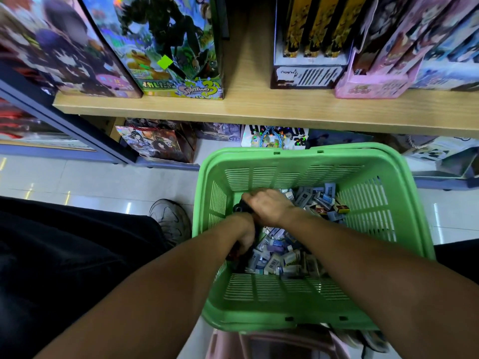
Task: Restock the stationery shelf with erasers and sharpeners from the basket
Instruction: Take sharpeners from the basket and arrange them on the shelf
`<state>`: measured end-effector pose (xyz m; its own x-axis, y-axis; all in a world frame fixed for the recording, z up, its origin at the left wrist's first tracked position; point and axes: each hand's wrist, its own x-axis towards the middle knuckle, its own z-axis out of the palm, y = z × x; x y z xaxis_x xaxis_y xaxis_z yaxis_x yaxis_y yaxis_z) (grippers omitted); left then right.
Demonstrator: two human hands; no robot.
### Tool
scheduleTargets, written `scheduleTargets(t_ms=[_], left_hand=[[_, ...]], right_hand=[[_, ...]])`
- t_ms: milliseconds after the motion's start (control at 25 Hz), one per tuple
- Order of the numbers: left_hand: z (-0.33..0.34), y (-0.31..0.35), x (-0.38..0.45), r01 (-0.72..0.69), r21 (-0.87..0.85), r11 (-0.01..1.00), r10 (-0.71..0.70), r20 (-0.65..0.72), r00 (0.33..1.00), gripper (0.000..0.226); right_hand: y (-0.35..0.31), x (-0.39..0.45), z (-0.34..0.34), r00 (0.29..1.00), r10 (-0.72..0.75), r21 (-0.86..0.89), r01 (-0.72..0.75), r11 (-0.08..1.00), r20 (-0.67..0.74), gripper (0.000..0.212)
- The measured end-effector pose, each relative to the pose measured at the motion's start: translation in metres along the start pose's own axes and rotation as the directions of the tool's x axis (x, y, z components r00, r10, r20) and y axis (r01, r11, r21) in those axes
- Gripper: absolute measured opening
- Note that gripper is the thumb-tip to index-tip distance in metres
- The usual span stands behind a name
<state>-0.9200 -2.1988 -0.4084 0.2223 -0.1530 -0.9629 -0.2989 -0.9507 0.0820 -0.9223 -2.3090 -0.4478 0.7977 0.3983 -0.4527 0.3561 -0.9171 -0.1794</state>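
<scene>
On pale glossy floor tiles [98,182], green basket [298,304] below wooden shelf [259,107], both hands' grip unclear.

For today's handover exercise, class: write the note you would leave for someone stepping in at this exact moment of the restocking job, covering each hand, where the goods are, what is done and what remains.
Left hand: down inside the green basket, fingers curled among the small packets; what it holds is hidden.
Right hand: also in the basket, its grip closed round a dark object I cannot identify.
Goods: the boxed erasers and sharpeners lie loose in a heap on the basket floor.
Wooden shelf: a bare gap between the display boxes, just above the basket.
Done: nothing visibly shelved.
Left: lift items out and place them on the shelf.
</scene>
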Motion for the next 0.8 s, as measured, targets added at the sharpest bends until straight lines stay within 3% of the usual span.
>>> scheduleTargets(t_ms=[120, 240, 360, 440, 520, 560, 680, 800], left_hand=[[-0.012, -0.007, -0.016, 0.026, -0.340, 0.940, -0.033, -0.015, 0.999, 0.044], [-0.024, -0.009, -0.036, 0.001, -0.582, 0.813, -0.036, -0.048, 0.998, 0.013], [-0.035, -0.005, -0.065, -0.093, -0.755, 0.649, 0.015, -0.110, 0.994, 0.011], [-0.041, -0.002, -0.081, -0.114, -0.848, 0.518, 0.079, -0.085, 0.993, 0.009], [-0.047, -0.001, -0.095, -0.147, -0.891, 0.430, 0.140, -0.095, 0.986, 0.017], [-0.051, 0.000, -0.101, -0.181, -0.897, 0.404, 0.166, -0.122, 0.978, 0.019], [-0.061, 0.003, -0.130, -0.291, -0.919, 0.266, 0.232, -0.232, 0.945, 0.015], [-0.074, 0.001, -0.163, -0.426, -0.899, 0.103, 0.249, -0.391, 0.886, 0.020]], right_hand=[[0.015, -0.026, -0.016, 0.994, 0.097, 0.129, -0.104, 0.986, 0.053, 0.043], [0.028, -0.054, -0.040, 0.958, 0.185, 0.447, -0.267, 0.854, 0.218, 0.032], [0.039, -0.080, -0.068, 0.915, 0.232, 0.722, -0.403, 0.562, 0.330, 0.027], [0.042, -0.096, -0.085, 0.892, 0.198, 0.862, -0.446, 0.239, 0.407, 0.033], [0.043, -0.110, -0.101, 0.897, 0.130, 0.906, -0.421, -0.047, 0.424, 0.043], [0.041, -0.119, -0.111, 0.912, 0.097, 0.913, -0.385, -0.135, 0.398, 0.041], [0.037, -0.140, -0.143, 0.963, 0.086, 0.939, -0.226, -0.259, 0.255, 0.024], [0.032, -0.158, -0.171, 0.987, 0.112, 0.949, -0.077, -0.305, 0.116, 0.033]])
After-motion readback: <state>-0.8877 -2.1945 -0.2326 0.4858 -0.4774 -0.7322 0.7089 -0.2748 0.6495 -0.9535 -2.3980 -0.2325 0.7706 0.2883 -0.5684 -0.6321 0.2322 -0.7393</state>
